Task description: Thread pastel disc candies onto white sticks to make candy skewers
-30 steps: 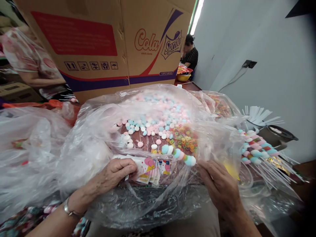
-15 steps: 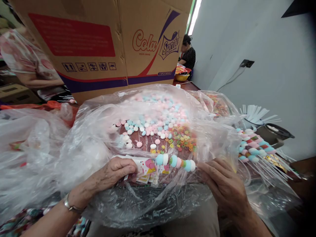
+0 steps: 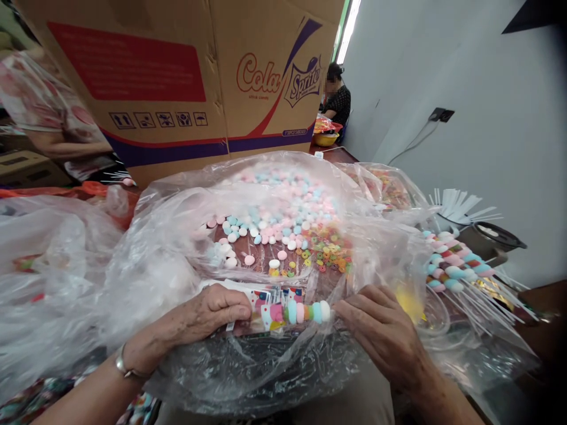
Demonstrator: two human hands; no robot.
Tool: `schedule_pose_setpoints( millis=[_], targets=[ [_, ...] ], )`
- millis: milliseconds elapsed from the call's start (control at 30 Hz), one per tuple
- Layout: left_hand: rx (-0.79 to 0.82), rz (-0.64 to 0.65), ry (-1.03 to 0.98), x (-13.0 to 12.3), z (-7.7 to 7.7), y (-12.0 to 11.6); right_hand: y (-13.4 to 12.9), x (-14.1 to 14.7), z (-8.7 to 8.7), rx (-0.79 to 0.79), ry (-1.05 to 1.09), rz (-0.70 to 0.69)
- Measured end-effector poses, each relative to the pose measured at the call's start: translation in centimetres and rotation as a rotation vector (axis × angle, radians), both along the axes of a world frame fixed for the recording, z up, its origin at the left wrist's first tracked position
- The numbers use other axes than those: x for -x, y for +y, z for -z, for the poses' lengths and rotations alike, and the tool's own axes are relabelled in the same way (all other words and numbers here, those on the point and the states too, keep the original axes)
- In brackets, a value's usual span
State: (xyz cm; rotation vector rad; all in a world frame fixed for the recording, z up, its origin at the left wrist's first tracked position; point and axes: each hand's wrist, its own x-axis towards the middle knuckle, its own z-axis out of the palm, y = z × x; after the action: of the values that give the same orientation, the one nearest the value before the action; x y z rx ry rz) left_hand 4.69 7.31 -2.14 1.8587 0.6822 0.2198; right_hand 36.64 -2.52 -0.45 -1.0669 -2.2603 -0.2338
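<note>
My left hand is closed, thumb against fingers, on a small printed plastic wrapper with pink, white and yellow patterns. From its right end sticks a marshmallow skewer of blue, pink and white pieces with small green and orange rings between them. The skewer's left part is inside the wrapper. My right hand pinches the skewer's right end, where the stick is hidden by the fingers. Beneath the hands lie more printed wrappers. Loose marshmallows and gummy rings spread out beyond on clear plastic.
A large cardboard box stands at the back. Finished-looking skewers are heaped at right, beside a dark mug and a container of white sticks. Clear plastic bags cover the left. Two other people sit farther back.
My right hand has moved left with the marshmallow skewer, and its leading pieces have slid into the wrapper. My left hand has shifted slightly right and still grips the wrapper.
</note>
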Motion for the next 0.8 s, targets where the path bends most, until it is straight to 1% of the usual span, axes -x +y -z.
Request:
schedule_pose_setpoints(
  millis=[133,267,333,433,533,667,800],
  targets=[
    [-0.003,0.047,0.05,-0.7,-0.8,0.2,0.6,0.6,0.3,0.035,0.011,-0.031],
    [0.024,0.062,0.159,-1.4,-2.2,0.0,1.0,1.0,0.3,-0.024,-0.011,-0.021],
    [0.09,0.07,0.185,-1.9,-2.9,-0.4,1.1,1.2,0.1,-0.025,-0.014,-0.029],
    [0.25,0.065,0.131,-2.9,-3.5,-1.1,1.2,1.7,-0.1,0.0,-0.026,-0.057],
    [0.345,0.054,0.073,-4.1,-3.4,-1.6,1.3,2.9,0.1,0.026,-0.022,-0.104],
    [0.462,0.04,0.069,-5.4,-2.8,-2.1,1.7,4.8,0.9,0.039,-0.027,-0.16],
    [0.518,-0.03,0.122,-5.5,-2.5,-2.5,2.3,5.1,1.2,0.05,-0.037,-0.193]
  ],
)
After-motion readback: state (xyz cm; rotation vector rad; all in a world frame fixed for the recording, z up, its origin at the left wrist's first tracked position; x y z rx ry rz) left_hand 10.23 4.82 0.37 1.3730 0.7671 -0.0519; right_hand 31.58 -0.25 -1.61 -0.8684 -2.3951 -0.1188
